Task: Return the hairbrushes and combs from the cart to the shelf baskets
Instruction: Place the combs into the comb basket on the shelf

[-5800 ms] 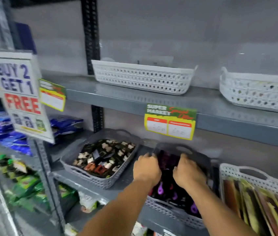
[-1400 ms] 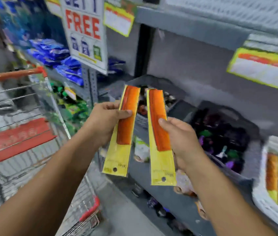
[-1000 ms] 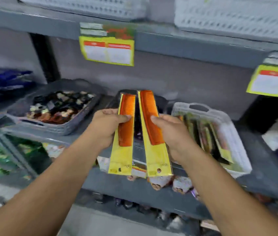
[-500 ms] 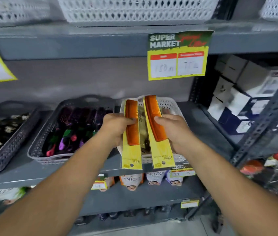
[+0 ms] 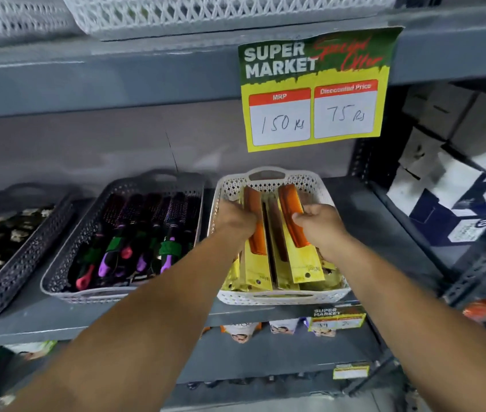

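Observation:
Each of my hands grips an orange comb on a yellow card inside the white basket [image 5: 283, 297] on the middle shelf. My left hand [image 5: 234, 220] holds the left comb [image 5: 256, 236], and my right hand [image 5: 317, 224] holds the right comb [image 5: 295, 215]. Both packs lie lengthwise among several other yellow comb packs in the basket. To its left, a grey basket [image 5: 87, 294] holds several hairbrushes [image 5: 134, 233] with purple, pink and green handles.
A dark basket [image 5: 12, 263] of small items sits far left. A yellow price sign [image 5: 314, 93] hangs from the shelf above, where white baskets [image 5: 206, 13] stand. White boxes [image 5: 456, 162] fill the right bay. Packets line the lower shelf [image 5: 265, 352].
My view has swung from the cart to the shelf. Both hands have carried the two combs forward and down into the white basket.

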